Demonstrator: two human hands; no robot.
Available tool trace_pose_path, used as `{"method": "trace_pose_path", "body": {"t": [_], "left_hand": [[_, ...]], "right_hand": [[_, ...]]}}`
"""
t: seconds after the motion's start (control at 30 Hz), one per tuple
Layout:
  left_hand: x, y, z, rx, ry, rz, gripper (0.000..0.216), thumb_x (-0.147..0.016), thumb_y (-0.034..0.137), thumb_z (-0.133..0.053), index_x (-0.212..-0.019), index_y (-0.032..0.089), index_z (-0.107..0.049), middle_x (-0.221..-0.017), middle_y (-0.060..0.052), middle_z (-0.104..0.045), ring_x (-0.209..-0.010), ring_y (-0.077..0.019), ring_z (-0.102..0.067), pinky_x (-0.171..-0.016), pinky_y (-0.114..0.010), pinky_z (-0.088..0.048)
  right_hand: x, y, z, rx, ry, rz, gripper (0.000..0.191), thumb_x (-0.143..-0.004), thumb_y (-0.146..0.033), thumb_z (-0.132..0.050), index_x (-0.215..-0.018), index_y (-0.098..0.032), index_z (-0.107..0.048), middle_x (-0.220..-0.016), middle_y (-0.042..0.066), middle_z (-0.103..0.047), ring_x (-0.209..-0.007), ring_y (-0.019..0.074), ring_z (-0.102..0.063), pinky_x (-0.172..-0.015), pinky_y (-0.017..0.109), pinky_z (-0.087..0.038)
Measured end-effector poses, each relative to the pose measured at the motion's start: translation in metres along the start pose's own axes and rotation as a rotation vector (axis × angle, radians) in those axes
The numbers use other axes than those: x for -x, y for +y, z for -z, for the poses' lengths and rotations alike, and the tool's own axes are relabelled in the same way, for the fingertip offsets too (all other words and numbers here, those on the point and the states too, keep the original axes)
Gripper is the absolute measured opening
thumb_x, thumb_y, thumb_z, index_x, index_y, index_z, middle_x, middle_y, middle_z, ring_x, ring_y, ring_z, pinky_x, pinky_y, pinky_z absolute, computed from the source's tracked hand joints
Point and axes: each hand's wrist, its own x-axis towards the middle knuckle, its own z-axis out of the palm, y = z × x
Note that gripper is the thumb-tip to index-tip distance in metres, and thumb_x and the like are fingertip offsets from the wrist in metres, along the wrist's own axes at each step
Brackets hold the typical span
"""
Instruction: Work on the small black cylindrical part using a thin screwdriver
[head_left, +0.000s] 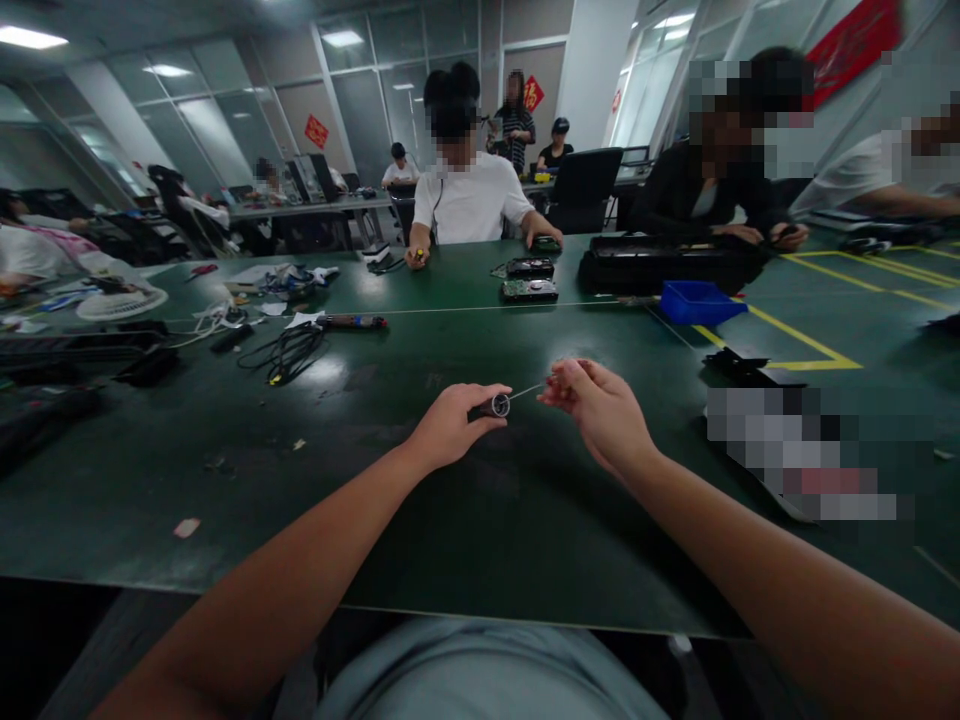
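Above the middle of the table, my left hand [457, 425] grips a small dark cylinder [499, 405] between thumb and fingers. Its round end, with a pale rim, faces me; what is inside it is too small to make out. Slightly higher and to the right, my right hand [600, 405] is closed in a pinch on a thin metal rod [525, 391]. The rod slants down leftward to the cylinder's rim. Whether its tip touches or enters the cylinder, I cannot tell. My right fingers hide the rod's other end.
An electric screwdriver [352, 322] with a coiled black cable lies left. Two opened hard drives [529, 290] lie ahead, before a co-worker in a white shirt [472, 205]. A blue tray [701, 302] and a long black casing [667, 265] are at right; cables and parts clutter the left.
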Motion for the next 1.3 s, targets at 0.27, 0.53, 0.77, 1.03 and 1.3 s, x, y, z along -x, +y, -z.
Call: {"method": "trace_pose_path", "body": {"t": [0.27,0.53,0.77,1.03,1.3], "left_hand": [[-0.002,-0.002,0.001,-0.101,-0.036,-0.04,0.044,-0.092,0.033,-0.065,-0.135,0.03,-0.057,-0.122,-0.003,-0.068,-0.11,-0.0226,-0.059,-0.101,-0.043,-0.038],[-0.001,0.001,0.001,-0.082,-0.037,-0.002,0.044,-0.091,0.034,-0.066,-0.133,0.028,-0.058,-0.124,-0.003,-0.068,-0.107,-0.0238,-0.059,-0.1,-0.042,-0.039],[-0.001,0.0,-0.001,-0.078,-0.018,0.035,0.042,-0.089,0.034,-0.068,-0.13,0.027,-0.061,-0.121,-0.003,-0.069,-0.104,-0.0237,-0.06,-0.098,-0.041,-0.041],[0.0,-0.003,-0.002,-0.051,0.002,0.021,0.043,-0.089,0.034,-0.068,-0.131,0.029,-0.06,-0.123,-0.003,-0.068,-0.104,-0.0232,-0.06,-0.097,-0.039,-0.041],[0.0,-0.001,0.0,-0.049,-0.002,0.046,0.042,-0.089,0.033,-0.068,-0.13,0.028,-0.062,-0.12,-0.003,-0.069,-0.102,-0.0228,-0.06,-0.097,-0.039,-0.042]], "right_hand": [[-0.008,0.012,0.003,-0.083,0.023,-0.131,0.023,-0.087,-0.047,-0.059,-0.082,-0.025,-0.056,-0.072,0.001,-0.057,-0.063,0.0177,-0.058,-0.076,0.042,-0.06],[-0.001,0.011,-0.001,0.081,0.062,0.102,0.025,-0.091,-0.047,-0.058,-0.092,-0.023,-0.058,-0.08,0.001,-0.062,-0.07,0.0154,-0.062,-0.073,0.035,-0.056],[0.005,-0.001,0.001,0.3,0.038,0.181,0.027,-0.091,-0.047,-0.06,-0.089,-0.021,-0.061,-0.072,0.001,-0.066,-0.066,0.0163,-0.063,-0.068,0.034,-0.051],[0.003,0.0,0.002,0.315,0.094,0.169,0.026,-0.091,-0.046,-0.061,-0.089,-0.02,-0.063,-0.073,0.002,-0.068,-0.066,0.0171,-0.064,-0.067,0.034,-0.051],[0.007,-0.009,-0.001,0.338,0.052,0.104,0.031,-0.086,-0.049,-0.066,-0.081,-0.019,-0.062,-0.067,0.002,-0.067,-0.061,0.0165,-0.062,-0.065,0.035,-0.049]]}}
